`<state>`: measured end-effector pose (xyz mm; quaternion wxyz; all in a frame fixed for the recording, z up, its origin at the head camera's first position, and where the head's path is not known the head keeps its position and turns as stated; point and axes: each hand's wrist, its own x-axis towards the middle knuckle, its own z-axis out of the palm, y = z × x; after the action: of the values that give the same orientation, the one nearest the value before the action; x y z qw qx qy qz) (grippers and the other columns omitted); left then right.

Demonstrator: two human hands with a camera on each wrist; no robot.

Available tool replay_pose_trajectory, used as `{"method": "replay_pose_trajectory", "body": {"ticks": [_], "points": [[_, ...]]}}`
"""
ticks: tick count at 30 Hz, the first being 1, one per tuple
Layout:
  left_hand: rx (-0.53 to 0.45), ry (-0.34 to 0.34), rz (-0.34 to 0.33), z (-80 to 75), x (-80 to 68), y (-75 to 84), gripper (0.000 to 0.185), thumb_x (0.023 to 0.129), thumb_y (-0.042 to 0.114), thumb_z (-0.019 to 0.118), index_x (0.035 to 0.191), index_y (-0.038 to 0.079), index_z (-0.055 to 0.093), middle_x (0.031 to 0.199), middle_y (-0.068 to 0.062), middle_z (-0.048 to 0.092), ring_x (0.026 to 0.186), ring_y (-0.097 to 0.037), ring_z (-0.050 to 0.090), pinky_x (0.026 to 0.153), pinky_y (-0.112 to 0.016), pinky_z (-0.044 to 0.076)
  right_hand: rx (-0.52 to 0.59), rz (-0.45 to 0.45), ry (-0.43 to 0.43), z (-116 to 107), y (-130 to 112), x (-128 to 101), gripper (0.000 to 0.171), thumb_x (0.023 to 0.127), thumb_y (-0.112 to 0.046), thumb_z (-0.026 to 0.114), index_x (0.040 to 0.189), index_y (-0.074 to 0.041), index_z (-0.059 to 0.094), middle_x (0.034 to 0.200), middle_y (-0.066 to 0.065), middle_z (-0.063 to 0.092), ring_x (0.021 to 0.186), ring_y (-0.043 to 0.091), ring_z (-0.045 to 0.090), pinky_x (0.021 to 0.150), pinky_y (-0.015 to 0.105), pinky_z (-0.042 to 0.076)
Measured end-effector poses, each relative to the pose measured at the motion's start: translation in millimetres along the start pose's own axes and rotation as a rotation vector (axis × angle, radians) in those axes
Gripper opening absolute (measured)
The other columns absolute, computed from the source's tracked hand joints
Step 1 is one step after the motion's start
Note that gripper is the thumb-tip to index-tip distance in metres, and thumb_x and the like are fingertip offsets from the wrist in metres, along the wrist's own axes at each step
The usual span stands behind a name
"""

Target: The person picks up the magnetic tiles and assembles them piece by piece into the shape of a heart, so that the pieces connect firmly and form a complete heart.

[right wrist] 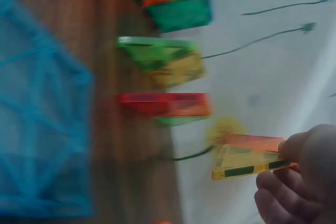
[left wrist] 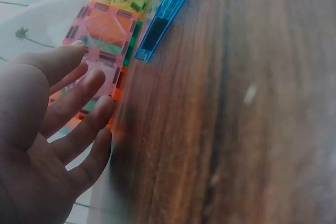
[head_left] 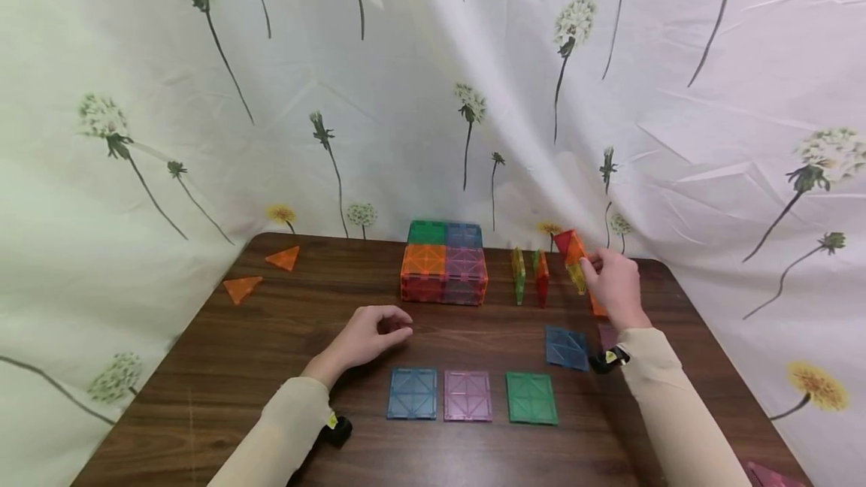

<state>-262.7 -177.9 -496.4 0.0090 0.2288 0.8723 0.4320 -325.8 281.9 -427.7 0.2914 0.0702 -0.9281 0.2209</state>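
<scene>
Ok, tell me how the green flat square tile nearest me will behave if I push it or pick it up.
The green tile looks like rigid translucent plastic, so probably stiff and light. Lying flat on the smooth wooden table, it should slide, not roll. Its thin edge may make lifting fiddly.

Head view: even, soft, bright light; faint shadows under the hands on the worktop (head_left: 223,374). Wide-angle bowing at the edges, worktop sides splay outward. Centre sharp. Left wrist view: dimmer, hazy, pale glare patch on the wood grain; near palm soft. Right wrist view: strong motion blur, tile edges smeared, backdrop washed out.
</scene>
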Motion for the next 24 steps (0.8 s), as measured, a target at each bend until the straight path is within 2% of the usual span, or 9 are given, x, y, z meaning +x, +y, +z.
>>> {"method": "replay_pose_trajectory", "body": {"ticks": [3,8,11,14,18,24], "points": [[0.001,-0.009,-0.002,-0.2,0.1,1.3,0.023,0.1,0.029,0.074,0.115,0.012,0.078,0.102,0.007,0.074,0.094,-0.012,0.065,0.087,-0.042,0.056,-0.028,0.056,-0.074,14,4,-5,0.02,0.099,-0.015,0.069,0.089,0.002,0.073,0.082,0.017,0.074,0.073,0.036,0.068,0.069,0.054,0.054],[0.008,-0.014,-0.009,-0.2,-0.5,0.8,0.022,0.1,0.03,0.074,0.114,0.013,0.078,0.101,0.008,0.074,0.093,-0.011,0.064,0.085,-0.04,0.056,-0.066,0.108,-0.162,34,9,-11,0.022,0.099,-0.017,0.067,0.087,0.0,0.072,0.082,0.016,0.073,0.069,0.033,0.065,0.065,0.051,0.055],[0.008,-0.019,-0.025,0.2,-1.5,1.0,0.021,0.1,0.029,0.074,0.114,0.014,0.078,0.102,0.008,0.074,0.093,-0.011,0.064,0.086,-0.038,0.056,-0.065,0.143,-0.203,39,9,-15,0.021,0.099,-0.018,0.066,0.087,0.0,0.068,0.079,0.015,0.071,0.063,0.029,0.063,0.059,0.045,0.054],[0.01,-0.017,-0.034,0.3,-2.0,1.3,0.02,0.1,0.029,0.074,0.113,0.015,0.079,0.102,0.009,0.074,0.093,-0.011,0.064,0.085,-0.036,0.056,-0.052,0.153,-0.238,42,8,-15,0.026,0.098,-0.018,0.065,0.079,-0.001,0.064,0.069,0.012,0.064,0.055,0.024,0.058,0.052,0.039,0.049],[0.005,-0.017,-0.029,0.4,-1.9,1.7,0.019,0.1,0.028,0.074,0.113,0.015,0.079,0.102,0.008,0.074,0.094,-0.011,0.064,0.087,-0.038,0.056,-0.054,0.136,-0.25,44,6,-13,0.033,0.098,-0.014,0.064,0.068,-0.003,0.059,0.057,0.008,0.054,0.048,0.022,0.052,0.046,0.033,0.043],[0.01,-0.026,-0.033,1.7,-1.1,1.7,0.02,0.1,0.029,0.074,0.113,0.015,0.079,0.102,0.009,0.074,0.094,-0.011,0.064,0.088,-0.039,0.056,-0.078,0.135,-0.222,45,5,-9,0.029,0.095,-0.011,0.065,0.068,-0.002,0.062,0.057,0.009,0.056,0.05,0.024,0.053,0.047,0.034,0.044]]}}
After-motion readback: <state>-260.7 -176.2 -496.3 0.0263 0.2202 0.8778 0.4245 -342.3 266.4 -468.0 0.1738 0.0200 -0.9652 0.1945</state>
